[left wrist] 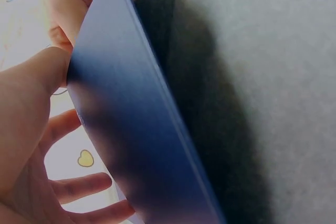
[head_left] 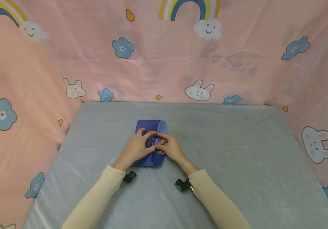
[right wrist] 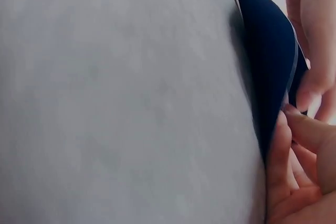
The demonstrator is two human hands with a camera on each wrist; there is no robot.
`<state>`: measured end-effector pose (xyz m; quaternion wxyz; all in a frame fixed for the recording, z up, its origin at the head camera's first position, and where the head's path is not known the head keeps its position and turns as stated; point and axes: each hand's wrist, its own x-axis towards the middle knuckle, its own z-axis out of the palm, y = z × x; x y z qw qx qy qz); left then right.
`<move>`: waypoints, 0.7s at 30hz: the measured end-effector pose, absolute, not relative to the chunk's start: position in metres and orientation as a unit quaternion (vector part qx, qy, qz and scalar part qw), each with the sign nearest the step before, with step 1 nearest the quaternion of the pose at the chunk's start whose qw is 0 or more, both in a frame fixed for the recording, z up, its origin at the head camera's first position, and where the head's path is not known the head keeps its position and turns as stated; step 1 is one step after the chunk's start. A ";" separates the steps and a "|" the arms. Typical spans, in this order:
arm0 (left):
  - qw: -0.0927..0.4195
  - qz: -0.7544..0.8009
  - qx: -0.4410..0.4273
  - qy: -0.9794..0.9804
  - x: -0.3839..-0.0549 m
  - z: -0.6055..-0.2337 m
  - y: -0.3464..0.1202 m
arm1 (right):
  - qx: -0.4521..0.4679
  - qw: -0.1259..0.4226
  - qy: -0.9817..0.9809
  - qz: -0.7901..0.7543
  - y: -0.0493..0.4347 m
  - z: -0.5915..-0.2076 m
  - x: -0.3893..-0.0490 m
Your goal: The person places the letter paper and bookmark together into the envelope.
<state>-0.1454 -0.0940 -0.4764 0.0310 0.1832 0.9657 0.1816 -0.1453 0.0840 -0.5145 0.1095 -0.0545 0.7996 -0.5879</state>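
A dark blue paper envelope (head_left: 145, 125) lies on the grey cloth, its lighter flap (head_left: 162, 127) unfolded to the right. My left hand (head_left: 136, 146) rests over the body of the envelope, fingers spread, thumb and index reaching to the opening edge. In the left wrist view, the envelope (left wrist: 126, 93) stands close to the camera and the thumb of the left hand (left wrist: 31, 103) touches its edge. My right hand (head_left: 170, 148) is at the flap side; in the right wrist view the right hand (right wrist: 304, 171) pinches at the edge of the envelope's opening (right wrist: 268, 51). Whatever is inside is hidden.
The table (head_left: 238, 152) has a grey cloth cover. A pink patterned curtain (head_left: 158, 70) encloses its back and sides. Small black devices, one at the left cuff (head_left: 129, 176) and one at the right cuff (head_left: 182, 184), are strapped to the wrists.
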 end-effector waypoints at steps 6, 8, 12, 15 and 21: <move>0.040 0.169 0.175 0.969 -0.145 -0.478 -0.092 | -0.089 0.112 0.802 -0.581 0.107 -0.508 -0.146; 0.039 0.167 0.173 0.970 -0.144 -0.479 -0.092 | -0.089 0.096 0.810 -0.572 0.113 -0.505 -0.147; 0.037 0.158 0.174 0.971 -0.143 -0.480 -0.092 | -0.079 0.076 0.818 -0.565 0.123 -0.502 -0.148; 0.038 0.142 0.182 0.972 -0.143 -0.482 -0.093 | -0.073 0.075 0.818 -0.566 0.128 -0.503 -0.148; 0.034 0.115 0.197 0.973 -0.141 -0.483 -0.093 | -0.067 0.082 0.821 -0.561 0.132 -0.505 -0.145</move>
